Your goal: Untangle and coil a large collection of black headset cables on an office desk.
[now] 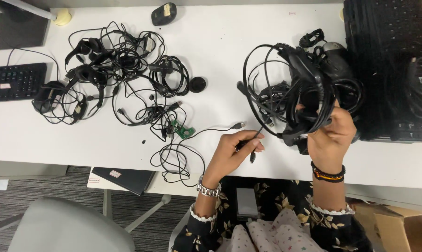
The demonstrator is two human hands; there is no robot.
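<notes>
The right hand is closed around a black headset, holding it lifted over the white desk with its cable coils bunched and hanging on the side nearer the big tangle. The left hand pinches a thin black cable between thumb and fingertips, just below and beside that headset; the cable appears to run up into the coils.

Taking the held headset as landmark: well away on the far side of the left hand lies a large tangle of headsets and wires, with a small green circuit board and a loose USB plug between tangle and headset. A black keyboard sits beyond the tangle at the desk edge. Right behind the headset stands a stack of black keyboards.

The risks, as I judge them: pulling the pinched cable while loops cross one another could tighten a knot instead of freeing it, or strain the thin wire where it enters the earpiece. The hanging coils could also snag the mouse-like object touching the headset and drag it along. A loop of wire droops over the desk's near edge and could slip off.
</notes>
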